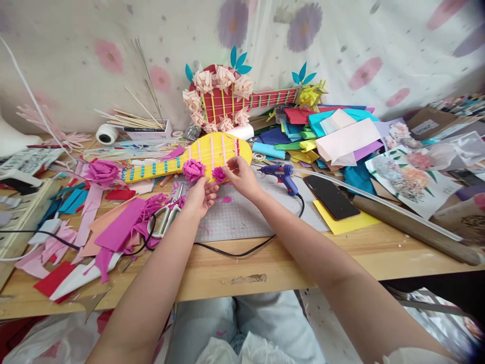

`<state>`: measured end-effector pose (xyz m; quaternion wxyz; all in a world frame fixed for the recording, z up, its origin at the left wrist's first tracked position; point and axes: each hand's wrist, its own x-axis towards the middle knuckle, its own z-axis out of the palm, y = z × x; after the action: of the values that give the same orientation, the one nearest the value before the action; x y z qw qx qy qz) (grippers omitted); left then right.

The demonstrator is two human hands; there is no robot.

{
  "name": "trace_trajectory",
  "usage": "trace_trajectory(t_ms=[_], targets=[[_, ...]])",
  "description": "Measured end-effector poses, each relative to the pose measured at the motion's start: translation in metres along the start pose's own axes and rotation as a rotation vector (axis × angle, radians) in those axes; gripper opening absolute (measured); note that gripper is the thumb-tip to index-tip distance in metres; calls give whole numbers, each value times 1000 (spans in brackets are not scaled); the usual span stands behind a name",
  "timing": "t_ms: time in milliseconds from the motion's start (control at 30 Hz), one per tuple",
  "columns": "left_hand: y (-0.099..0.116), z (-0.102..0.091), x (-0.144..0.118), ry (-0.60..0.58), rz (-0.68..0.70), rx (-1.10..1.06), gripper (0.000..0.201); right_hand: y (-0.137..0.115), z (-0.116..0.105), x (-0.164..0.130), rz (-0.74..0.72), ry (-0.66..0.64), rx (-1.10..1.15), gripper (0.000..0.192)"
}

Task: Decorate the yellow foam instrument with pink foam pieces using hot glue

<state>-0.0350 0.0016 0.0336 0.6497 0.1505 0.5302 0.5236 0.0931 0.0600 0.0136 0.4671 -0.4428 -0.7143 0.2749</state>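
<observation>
Cluttered table (235, 273), near edge bare; both hands (200, 194) (242, 177) pinched small pink flower (219, 174) at yellow guitar (212, 151) near rim.

Glue gun (281, 174) right of paper guitar (189, 159)

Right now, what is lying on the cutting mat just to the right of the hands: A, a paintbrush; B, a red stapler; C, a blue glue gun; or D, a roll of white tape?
C: a blue glue gun with a black cord lies on the grey cutting mat, just right of the right hand.
</observation>
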Motion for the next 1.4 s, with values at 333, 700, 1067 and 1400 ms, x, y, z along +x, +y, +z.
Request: trace_trajectory(t_ms=[333, 700, 1067, 1400], targets=[[3, 3, 1, -132, -79, -198, 27, 7, -9, -9, 2, -2, 68, 16], [-14, -11, -2, -71, 290, 324, 19, 23, -39, -35, 97, -21, -37, 13], [-26, -19, -3, 92, 690, 1464, 24, 41, -84, -56, 141, -355, -342, 12], [-47, -11, 9, 81, 786, 1353, 12, 44, -116, -54, 220, -453, -364, 30]])
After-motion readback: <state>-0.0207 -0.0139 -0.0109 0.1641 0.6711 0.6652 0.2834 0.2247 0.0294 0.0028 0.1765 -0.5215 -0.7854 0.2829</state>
